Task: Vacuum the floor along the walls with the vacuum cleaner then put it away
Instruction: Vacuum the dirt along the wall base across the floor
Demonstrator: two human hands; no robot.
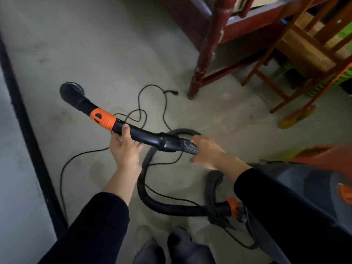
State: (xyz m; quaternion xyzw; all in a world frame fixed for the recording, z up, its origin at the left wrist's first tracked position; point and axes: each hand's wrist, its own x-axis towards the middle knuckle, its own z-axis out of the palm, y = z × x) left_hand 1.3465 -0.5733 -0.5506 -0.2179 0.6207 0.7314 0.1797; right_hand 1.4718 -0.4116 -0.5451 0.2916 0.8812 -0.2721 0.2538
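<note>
Left hand (124, 147) grips my vacuum wand (144, 134), right hand (206, 152) grips its ribbed hose (187, 146), round nozzle (71, 91) out at ten o'clock.

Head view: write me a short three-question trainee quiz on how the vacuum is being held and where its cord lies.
1. True or false: the left hand grips the black wand just behind its orange collar.
2. The right hand holds: A) the power cord; B) the ribbed hose; C) the broom.
3. Short answer: where is the cord's plug?

Key: 1 true. 2 B. 3 Loose on the floor, near the dark red table leg.
</note>
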